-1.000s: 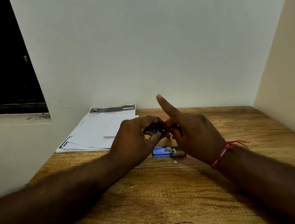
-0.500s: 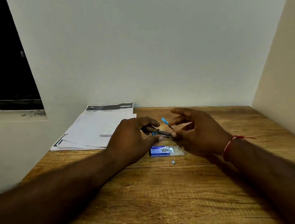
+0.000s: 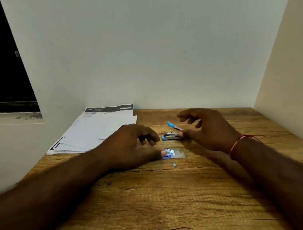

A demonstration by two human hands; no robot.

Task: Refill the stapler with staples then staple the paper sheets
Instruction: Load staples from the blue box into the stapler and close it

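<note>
The stapler [image 3: 171, 135], small, blue-and-metal with its top swung open, lies toward the wooden table's [image 3: 157, 200] far edge, steadied by the loosely spread right hand's [image 3: 208, 127] thumb, while the left hand's [image 3: 131, 146] thumb touches the staple box [image 3: 173, 153]; white paper sheets [image 3: 95, 131] fill the far-left corner.

dim, warm indoor light, soft focus throughout

the forearms [image 3: 48, 200] blur and stretch toward the lower corners; faint shadows pool beneath the hands on the table [image 3: 158, 209].
</note>
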